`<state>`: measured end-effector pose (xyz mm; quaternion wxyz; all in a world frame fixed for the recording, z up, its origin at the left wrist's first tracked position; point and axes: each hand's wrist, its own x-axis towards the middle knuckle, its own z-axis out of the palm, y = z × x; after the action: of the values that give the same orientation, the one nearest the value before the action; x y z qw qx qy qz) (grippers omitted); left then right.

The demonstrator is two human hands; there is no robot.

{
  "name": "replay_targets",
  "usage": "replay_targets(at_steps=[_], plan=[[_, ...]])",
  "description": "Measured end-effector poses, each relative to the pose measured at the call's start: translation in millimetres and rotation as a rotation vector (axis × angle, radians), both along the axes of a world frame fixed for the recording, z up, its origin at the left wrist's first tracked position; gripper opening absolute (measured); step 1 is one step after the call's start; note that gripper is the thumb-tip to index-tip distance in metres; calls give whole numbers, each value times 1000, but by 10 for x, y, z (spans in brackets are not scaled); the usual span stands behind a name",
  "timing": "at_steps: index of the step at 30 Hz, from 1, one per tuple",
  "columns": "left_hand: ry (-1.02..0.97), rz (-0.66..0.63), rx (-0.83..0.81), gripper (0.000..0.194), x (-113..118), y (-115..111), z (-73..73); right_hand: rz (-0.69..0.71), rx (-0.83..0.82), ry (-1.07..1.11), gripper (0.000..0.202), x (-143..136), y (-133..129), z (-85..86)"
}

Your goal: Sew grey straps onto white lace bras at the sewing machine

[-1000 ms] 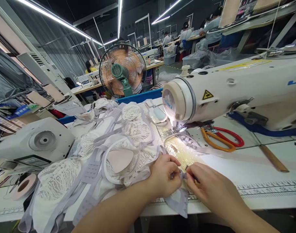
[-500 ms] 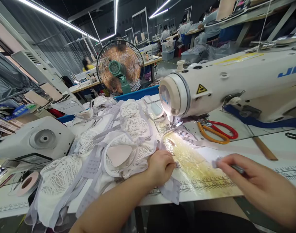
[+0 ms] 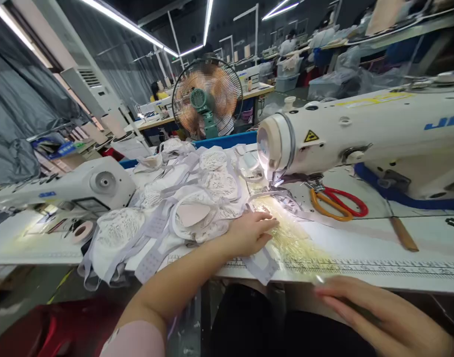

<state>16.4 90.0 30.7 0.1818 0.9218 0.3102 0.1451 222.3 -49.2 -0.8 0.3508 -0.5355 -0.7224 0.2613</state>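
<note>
My left hand lies at the edge of the white lace bras, fingers partly stretched and slightly apart, tips on the shiny yellowish sheet. Nothing shows held in it. A lilac hook-and-eye band hangs over the table edge just below. At the front edge, my right hand is blurred, its fingers pinched together around something small with a shiny tip; what it is cannot be made out. The lit needle area of the white sewing machine is beyond my left hand, with a narrow strap beside it.
Orange- and red-handled scissors and a wooden-handled tool lie right of the needle. A second machine and a pinkish roll are at left. Behind the bras stands a fan. A printed ruler runs along the front edge.
The view has shifted, showing more of the left side and floor. My left hand's curled fingers have stretched out. My right hand has moved down and back to the table's front edge.
</note>
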Motion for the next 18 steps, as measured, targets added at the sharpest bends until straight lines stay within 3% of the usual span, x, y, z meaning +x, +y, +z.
replay_targets(at_steps=[2, 4, 7, 9, 11, 14, 16, 18], plan=[[23, -1, 7, 34, -42, -113, 158, 197, -42, 43, 21, -203, 240, 87], [-96, 77, 40, 30, -137, -340, 307, 294, -91, 120, 22, -430, 442, 121], [-382, 318, 185, 28, -222, -898, 318, 275, -176, 208, 24, -695, 634, 93], [-453, 226, 245, 25, -153, -1291, 98, 212, -201, 244, 27, -803, 726, 47], [-428, 120, 294, 26, 1, -1573, -248, 148, -239, 309, 28, -880, 819, -11], [-296, 375, 338, 31, 239, -1724, -706, 77, -320, 454, 29, -968, 955, -117], [-248, 423, 378, 34, 326, -1711, -837, 36, -382, 571, 31, -1008, 1011, -182], [-225, 404, 391, 33, 356, -1687, -836, 8, -435, 690, 33, -1025, 1021, -215]])
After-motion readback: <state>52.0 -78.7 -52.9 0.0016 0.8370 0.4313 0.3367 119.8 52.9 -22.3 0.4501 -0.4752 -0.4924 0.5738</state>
